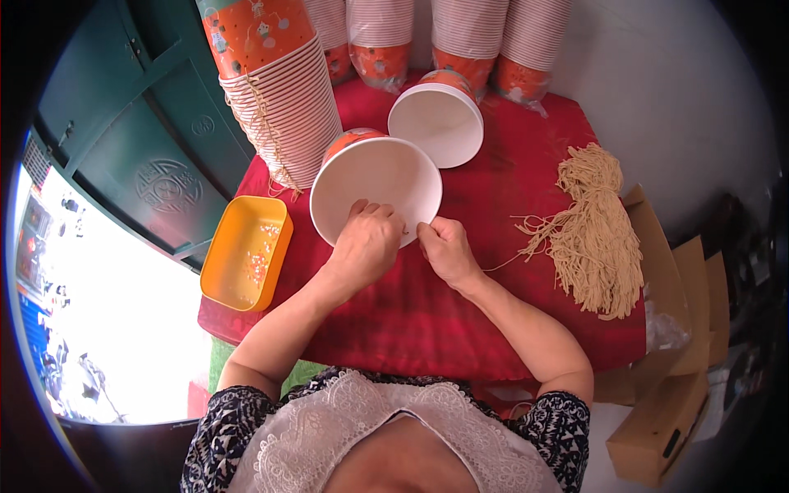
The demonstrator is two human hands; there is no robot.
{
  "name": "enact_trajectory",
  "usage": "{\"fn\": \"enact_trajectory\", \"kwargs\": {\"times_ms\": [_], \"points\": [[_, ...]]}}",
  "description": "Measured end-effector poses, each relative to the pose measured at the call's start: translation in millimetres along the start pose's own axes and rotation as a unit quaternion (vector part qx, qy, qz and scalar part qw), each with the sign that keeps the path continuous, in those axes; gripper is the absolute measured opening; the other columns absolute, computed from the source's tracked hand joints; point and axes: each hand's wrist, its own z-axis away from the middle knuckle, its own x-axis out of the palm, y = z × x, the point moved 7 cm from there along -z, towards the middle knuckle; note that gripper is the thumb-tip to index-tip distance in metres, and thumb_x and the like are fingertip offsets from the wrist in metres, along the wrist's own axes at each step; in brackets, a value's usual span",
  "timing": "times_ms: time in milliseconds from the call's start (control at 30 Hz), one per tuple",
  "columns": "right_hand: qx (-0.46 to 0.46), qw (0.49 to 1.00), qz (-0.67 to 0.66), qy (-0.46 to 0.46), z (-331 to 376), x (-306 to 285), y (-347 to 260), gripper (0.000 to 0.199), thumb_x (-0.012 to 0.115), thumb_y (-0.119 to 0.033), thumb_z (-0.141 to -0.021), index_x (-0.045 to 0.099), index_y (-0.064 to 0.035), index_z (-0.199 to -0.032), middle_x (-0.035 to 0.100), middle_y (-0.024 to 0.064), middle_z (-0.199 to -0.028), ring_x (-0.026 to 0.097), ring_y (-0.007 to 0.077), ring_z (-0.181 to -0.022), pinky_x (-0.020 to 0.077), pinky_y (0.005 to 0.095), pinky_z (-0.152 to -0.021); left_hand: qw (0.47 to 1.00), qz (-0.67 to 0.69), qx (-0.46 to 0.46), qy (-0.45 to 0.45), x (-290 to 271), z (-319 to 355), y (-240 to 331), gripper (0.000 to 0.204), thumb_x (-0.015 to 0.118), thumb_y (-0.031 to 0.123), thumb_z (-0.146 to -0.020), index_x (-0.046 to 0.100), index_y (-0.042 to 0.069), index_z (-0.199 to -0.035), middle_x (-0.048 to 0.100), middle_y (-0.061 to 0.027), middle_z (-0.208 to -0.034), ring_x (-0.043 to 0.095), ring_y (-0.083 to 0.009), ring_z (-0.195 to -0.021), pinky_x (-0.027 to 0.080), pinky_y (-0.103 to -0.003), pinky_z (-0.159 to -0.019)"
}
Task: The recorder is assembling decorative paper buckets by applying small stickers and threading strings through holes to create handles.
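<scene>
A large paper bowl, white inside and orange outside, lies tilted on its side on the red tablecloth, its mouth facing me. My left hand grips its near rim with curled fingers. My right hand pinches the rim just to the right; whether a string is in its fingers is unclear. A second bowl of the same kind lies tilted behind the first.
A stack of nested bowls leans at the back left, more wrapped stacks along the back. A yellow tray with small beads sits at left. A bundle of beige strings lies at right, beside cardboard boxes.
</scene>
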Motion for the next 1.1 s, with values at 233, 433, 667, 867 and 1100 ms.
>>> {"fn": "enact_trajectory", "kwargs": {"times_ms": [233,433,667,867,1100], "points": [[-0.022,0.999,0.042,0.003,-0.1,-3.3,0.3,0.032,0.054,-0.012,-0.091,0.049,0.0055,-0.065,0.041,0.0011,-0.052,0.04,0.0048,-0.054,0.0333,0.0325,-0.045,1.0,0.005,0.005,0.014,4.9,-1.9,1.7,0.004,0.063,0.004,-0.079,0.059,0.002,-0.08,0.061,-0.0154,-0.079,0.061,-0.0356,-0.079,0.045,-0.046,-0.084],[0.039,0.998,0.04,0.003,-3.3,-10.2,8.6,0.038,0.055,-0.018,-0.091,0.049,0.0061,-0.063,0.039,0.0047,-0.05,0.04,0.0063,-0.053,0.0337,0.0347,-0.046,0.994,0.101,-0.046,0.004,9.2,-3.7,-6.4,0.005,0.061,0.004,-0.079,0.06,-0.001,-0.08,0.064,-0.0188,-0.082,0.062,-0.038,-0.082,0.049,-0.046,-0.077],[0.001,0.979,0.195,0.053,-4.7,-25.8,-12.0,0.039,0.058,-0.024,-0.092,0.056,0.0065,-0.068,0.054,0.0198,-0.056,0.057,0.0246,-0.05,0.043,0.0424,-0.051,0.975,0.18,-0.121,-0.041,18.3,-2.3,-8.6,0.011,0.06,0.008,-0.08,0.062,-0.004,-0.079,0.065,-0.0223,-0.079,0.064,-0.0392,-0.075,0.052,-0.047,-0.071],[-0.025,0.936,0.345,0.067,-3.5,-28.4,-13.5,0.033,0.061,-0.027,-0.092,0.062,0.0017,-0.075,0.063,0.0231,-0.07,0.064,0.0441,-0.069,0.0492,0.0513,-0.06,0.954,0.243,-0.167,-0.061,25.4,2.4,-9.7,0.013,0.058,0.006,-0.079,0.062,-0.006,-0.081,0.062,-0.0222,-0.071,0.064,-0.0344,-0.067,0.051,-0.043,-0.064],[-0.062,0.891,0.446,0.061,3.4,-15.7,-16.6,0.027,0.062,-0.025,-0.092,0.064,-0.0011,-0.079,0.067,0.0196,-0.071,0.067,0.0395,-0.067,0.052,0.0499,-0.061,0.926,0.34,-0.159,0.041,35.8,11.5,-14.4,0.003,0.058,0.0,-0.081,0.059,-0.002,-0.079,0.064,-0.0082,-0.089,0.058,-0.018,-0.076,0.048,-0.031,-0.069]]}}
